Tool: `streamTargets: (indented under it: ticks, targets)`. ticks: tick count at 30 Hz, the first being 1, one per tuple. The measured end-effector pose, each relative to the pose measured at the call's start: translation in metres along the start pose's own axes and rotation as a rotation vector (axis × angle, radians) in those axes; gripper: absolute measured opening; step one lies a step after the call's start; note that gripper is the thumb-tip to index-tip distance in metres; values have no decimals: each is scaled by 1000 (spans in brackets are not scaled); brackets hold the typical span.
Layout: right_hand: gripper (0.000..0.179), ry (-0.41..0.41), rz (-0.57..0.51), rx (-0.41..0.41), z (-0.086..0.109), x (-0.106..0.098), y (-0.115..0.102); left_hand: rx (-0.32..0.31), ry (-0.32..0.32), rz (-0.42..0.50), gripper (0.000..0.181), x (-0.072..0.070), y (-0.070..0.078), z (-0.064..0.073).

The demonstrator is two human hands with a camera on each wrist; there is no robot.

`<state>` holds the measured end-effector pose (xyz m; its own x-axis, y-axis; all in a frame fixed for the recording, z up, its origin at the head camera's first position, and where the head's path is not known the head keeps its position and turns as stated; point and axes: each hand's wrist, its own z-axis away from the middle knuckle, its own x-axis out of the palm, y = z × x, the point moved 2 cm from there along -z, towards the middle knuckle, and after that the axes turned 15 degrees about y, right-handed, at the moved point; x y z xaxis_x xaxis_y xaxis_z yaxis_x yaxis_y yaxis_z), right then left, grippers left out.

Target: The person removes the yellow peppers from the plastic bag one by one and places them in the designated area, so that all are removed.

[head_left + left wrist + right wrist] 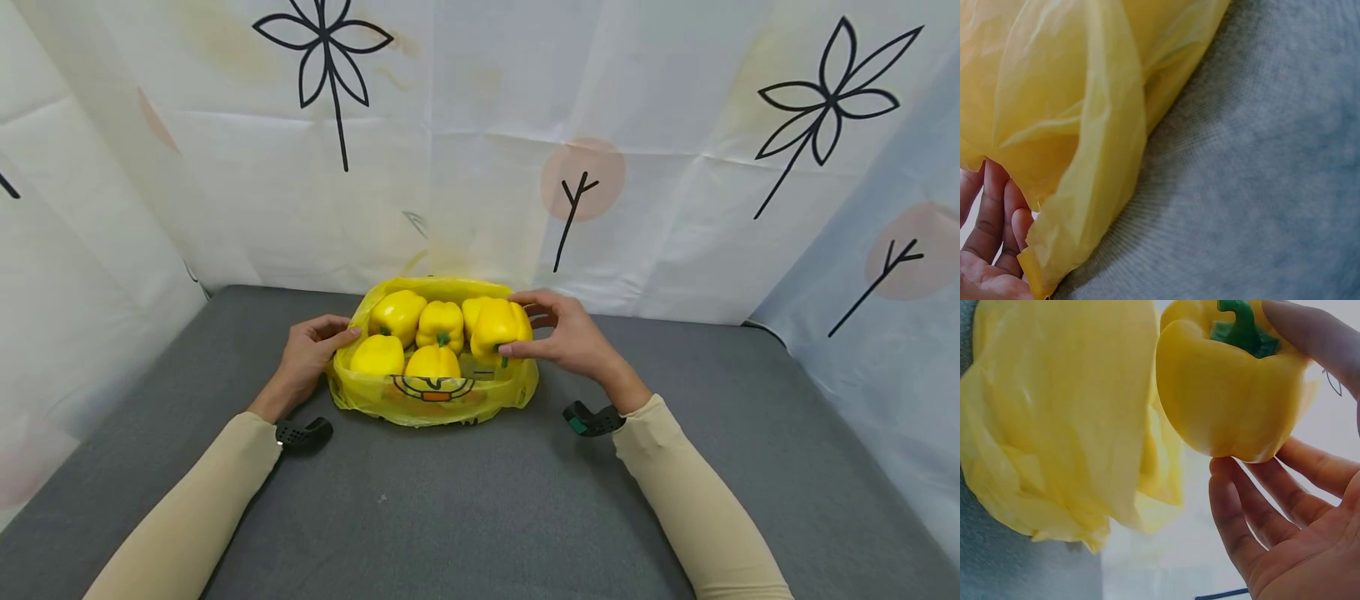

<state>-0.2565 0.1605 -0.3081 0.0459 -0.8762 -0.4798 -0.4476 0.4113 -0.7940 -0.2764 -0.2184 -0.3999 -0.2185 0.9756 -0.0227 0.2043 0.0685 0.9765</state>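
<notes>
A yellow plastic bag [375,400] lies with its mouth wide and several yellow bell peppers [440,321] inside. At the bag's right end my right hand [573,337] holds one yellow bell pepper [1235,394] between thumb and fingertips, over the opening. Its green stem [1244,331] shows in the right wrist view, with the bag beside it. My left hand [303,358] pinches the left rim of the bag between thumb and fingers. In the left wrist view the fingers [988,219] lie behind the bag's folds, partly hidden.
The bag stands on a dark grey cloth-covered table [450,508], near its back edge. A white curtain [480,125] with flower and twig drawings hangs behind and along both sides. Each wrist wears a black band [300,433].
</notes>
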Motion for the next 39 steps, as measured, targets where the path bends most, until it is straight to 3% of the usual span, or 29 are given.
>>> streamTargets:
  ticks: [7, 17, 28, 39]
  targets:
    - [68, 39, -13, -9, -1, -14, 0, 1, -1, -10, 29, 0, 0, 0]
    - [65, 94, -50, 70, -4, -38, 9, 2, 8, -23, 32, 0, 0, 1]
    - [66, 167, -65, 150, -5, -57, 33, -4, 7, -40, 31, 0, 0, 1]
    - [68, 193, -25, 235, -6, -64, 57, -6, 15, -38, 34, 0, 1, 1]
